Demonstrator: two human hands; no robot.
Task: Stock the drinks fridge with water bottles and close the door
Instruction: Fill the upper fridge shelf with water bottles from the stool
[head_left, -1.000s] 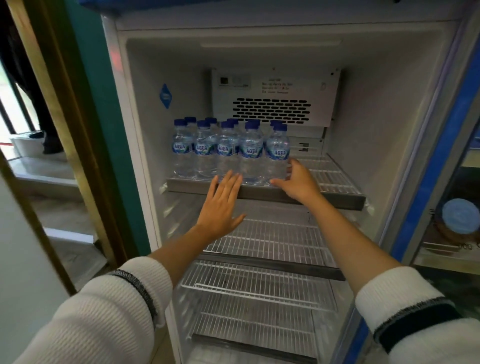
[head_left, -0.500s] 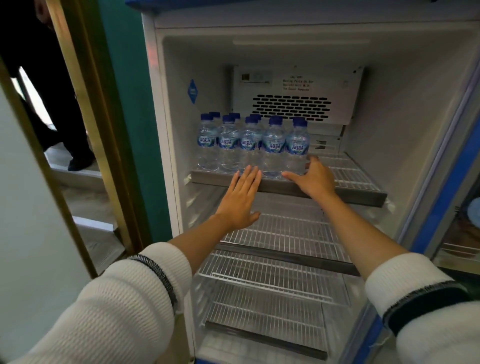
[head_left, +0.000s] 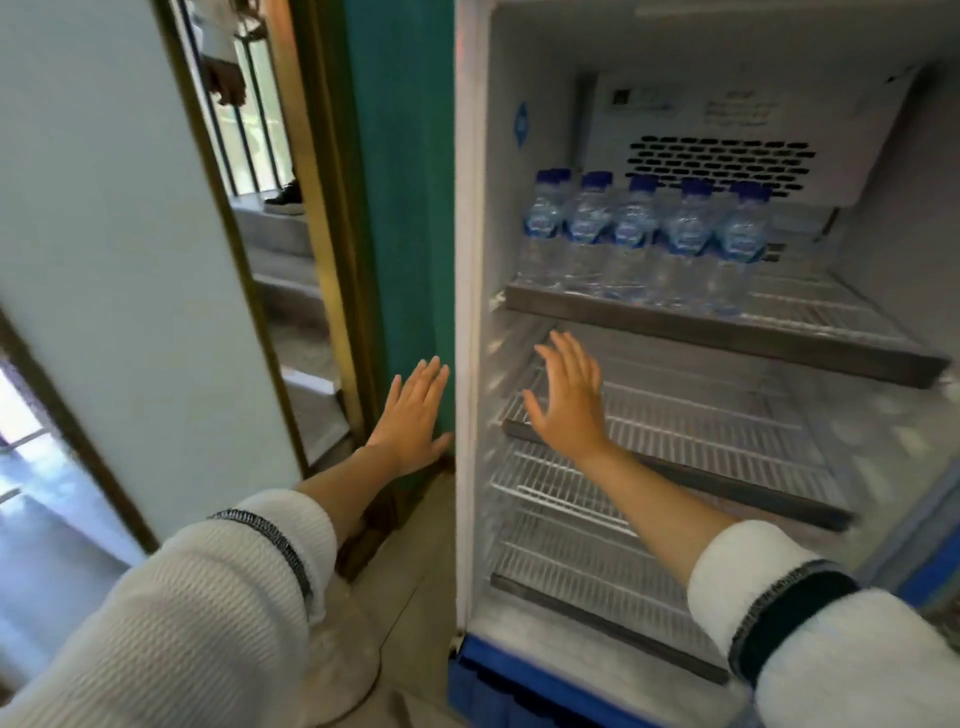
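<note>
Head view shows you the drinks fridge (head_left: 475, 312) standing open, its white plastic walls smooth and its back panel pierced by rows of dark oval vents. Clear water bottles (head_left: 641, 244) with blue caps and blue labels stand upright in a tight row on the left part of the top wire shelf (head_left: 727, 330), which has a dull metal front lip. Below it, the white wire shelves (head_left: 701, 431) are bare grids of thin parallel rods. Your left hand (head_left: 413, 415) is flat and spread, fingers together and pointing up, holding nothing, in front of the teal wall panel (head_left: 400, 208) just left of the fridge frame; whether it touches the panel you cannot tell. Your right hand (head_left: 569, 397) is likewise open and empty, palm forward, hovering before the second shelf, below the bottles. Both forearms reach out from ribbed white knit sleeves (head_left: 208, 597) with dark-trimmed cuffs.
</note>
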